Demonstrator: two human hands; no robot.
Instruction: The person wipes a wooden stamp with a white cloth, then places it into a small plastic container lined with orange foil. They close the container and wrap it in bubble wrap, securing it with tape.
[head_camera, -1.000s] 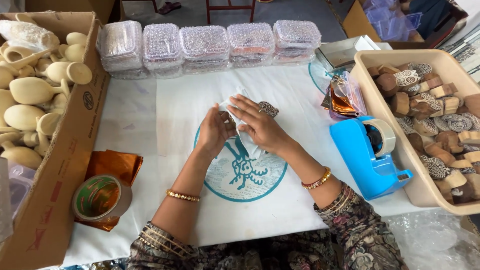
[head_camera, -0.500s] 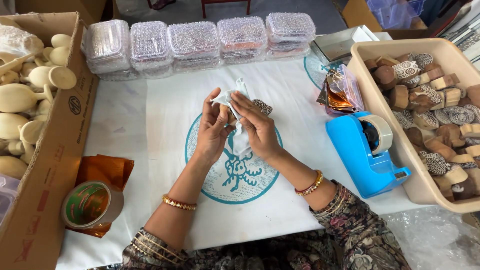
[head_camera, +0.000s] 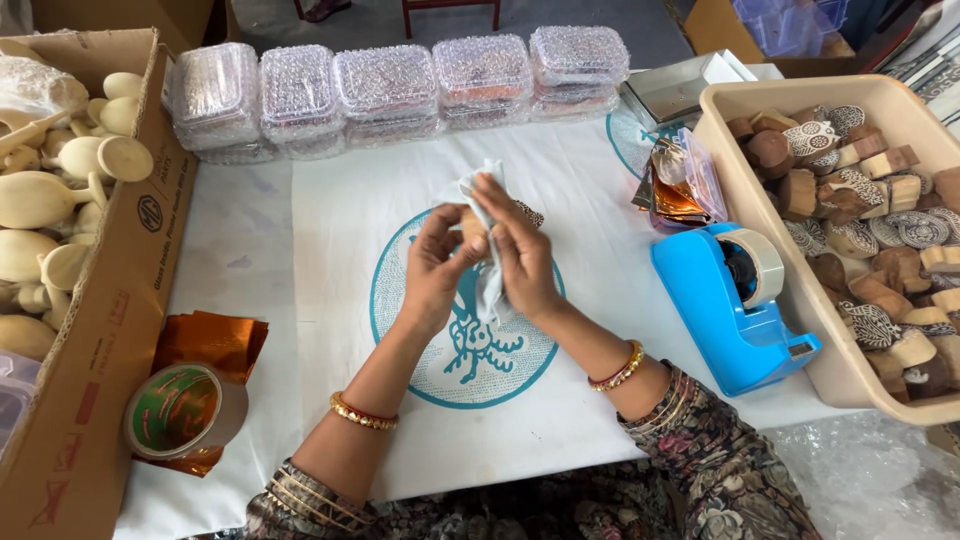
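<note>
My left hand (head_camera: 437, 268) and my right hand (head_camera: 520, 255) meet above the middle of the white printed sheet (head_camera: 340, 230). Between them they hold a small wooden block (head_camera: 471, 226) partly wrapped in thin white paper (head_camera: 487, 285). The paper sticks up above my fingers and hangs down between my palms. A second carved wooden block (head_camera: 529, 213) lies on the sheet just behind my right hand, mostly hidden.
Bubble-wrapped packs (head_camera: 390, 85) line the far edge. A cardboard box (head_camera: 120, 290) of pale wooden goblets stands left, a tape roll (head_camera: 180, 410) on copper foil (head_camera: 215, 340) near it. Right: blue tape dispenser (head_camera: 725, 305), foil bags (head_camera: 680, 185), beige tub (head_camera: 800, 300) of carved blocks.
My hands lifted the wrapped block off the sheet and turned it. The paper now folds closer around the block, and my fingers have drawn together over it.
</note>
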